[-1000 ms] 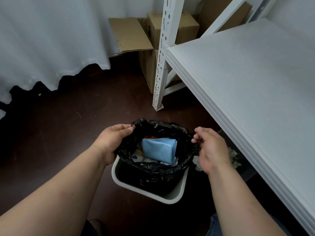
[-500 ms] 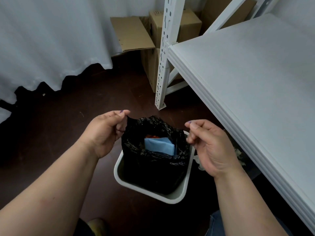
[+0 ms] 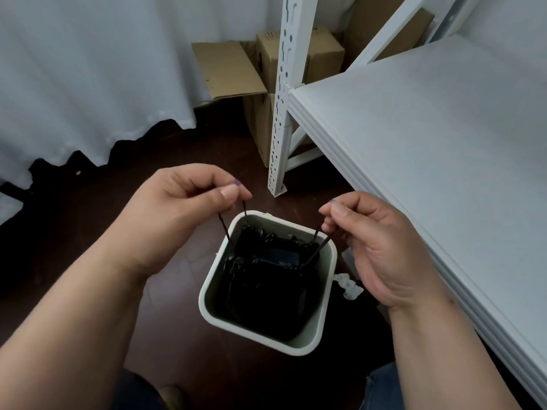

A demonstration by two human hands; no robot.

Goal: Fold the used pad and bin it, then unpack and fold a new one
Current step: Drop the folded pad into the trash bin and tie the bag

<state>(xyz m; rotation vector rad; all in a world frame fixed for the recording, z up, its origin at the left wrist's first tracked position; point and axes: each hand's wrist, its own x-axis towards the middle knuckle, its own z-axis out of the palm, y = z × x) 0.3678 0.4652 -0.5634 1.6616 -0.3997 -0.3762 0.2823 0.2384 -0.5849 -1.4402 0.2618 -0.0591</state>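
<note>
A small white bin [image 3: 324,294] stands on the dark floor below my hands, lined with a black bag [image 3: 260,279]. The bag's mouth is gathered in, and the folded blue pad [image 3: 284,257] inside shows only as a dark sliver. My left hand [image 3: 180,208] pinches the bag's left drawstring loop above the bin's far left corner. My right hand [image 3: 381,250] pinches the right drawstring loop over the bin's far right corner. Both strings run taut down into the bag.
A white shelf board [image 3: 429,149] fills the right side, its perforated upright post [image 3: 281,108] just beyond the bin. Cardboard boxes [image 3: 266,75] sit behind the post. A white curtain [image 3: 88,72] hangs at the left. A crumpled white scrap [image 3: 349,287] lies right of the bin.
Both hands went from the bag's rim to its drawstrings and lifted. The bag's mouth has drawn closed over the blue pad, and the bag sits lower in the bin.
</note>
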